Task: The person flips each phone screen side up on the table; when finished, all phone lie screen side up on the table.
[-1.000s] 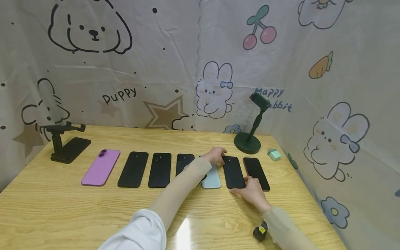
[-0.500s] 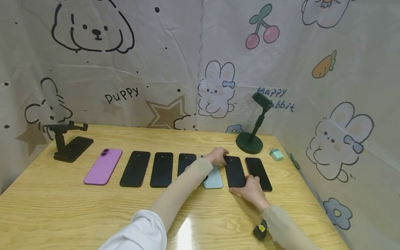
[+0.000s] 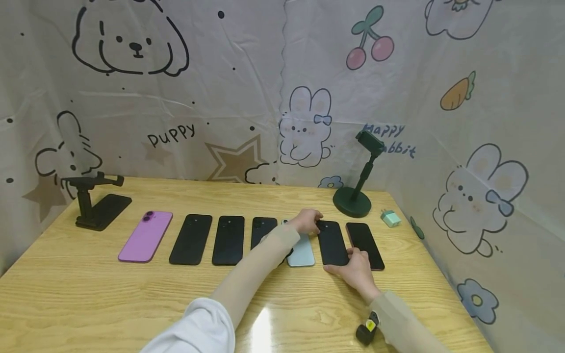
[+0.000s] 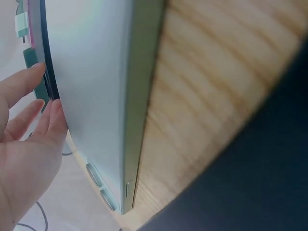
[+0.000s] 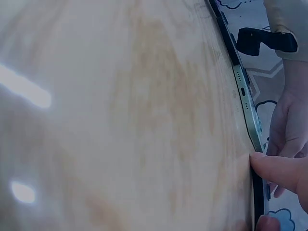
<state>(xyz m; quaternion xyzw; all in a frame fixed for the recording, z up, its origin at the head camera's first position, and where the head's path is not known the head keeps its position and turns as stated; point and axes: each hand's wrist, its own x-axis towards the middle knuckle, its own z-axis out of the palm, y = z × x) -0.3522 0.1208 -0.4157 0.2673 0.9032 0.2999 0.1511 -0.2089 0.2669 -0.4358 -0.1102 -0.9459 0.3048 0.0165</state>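
A black phone point(image 3: 332, 242) lies face down on the wooden table, between a light blue phone point(image 3: 301, 251) and a dark phone with a reddish edge point(image 3: 366, 245). My left hand point(image 3: 305, 220) reaches across the light blue phone and pinches the black phone's upper left corner. Around the black phone's near end, my right hand point(image 3: 355, 270) has its thumb at the lower left corner and other fingers by the right side. In the right wrist view, the thumb point(image 5: 276, 169) presses against the phone's near edge. The left wrist view shows the left fingertips point(image 4: 57, 113) at the far corner.
Further left lie a dark phone point(image 3: 263, 230) partly behind my left arm, black phones point(image 3: 228, 240) point(image 3: 191, 240) and a purple phone point(image 3: 145, 238). A black folding stand point(image 3: 84, 203) is far left. A dark green stand point(image 3: 352, 202) and mint charger plug point(image 3: 390, 218) stand back right.
The view shifts slightly between the first two frames. Both hands stay at the black phone, and no clear movement of the phone shows.
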